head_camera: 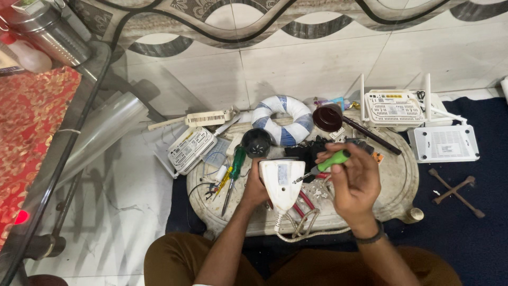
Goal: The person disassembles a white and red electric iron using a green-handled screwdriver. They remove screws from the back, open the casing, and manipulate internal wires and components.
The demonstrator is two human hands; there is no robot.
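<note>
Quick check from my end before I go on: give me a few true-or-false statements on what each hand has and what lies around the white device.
1. The right hand holds a green-handled screwdriver. True.
2. The left hand grips the white device. True.
3. The screwdriver tip points away from the white device. False: it points at its side.
4. A blue-and-white ring lies beyond the device. True.
5. The white routers lie to the person's left. False: they are on the right.

Left hand (255,186) holds iron (281,184) (white); right hand (353,182) screwdriver (324,165).
</note>
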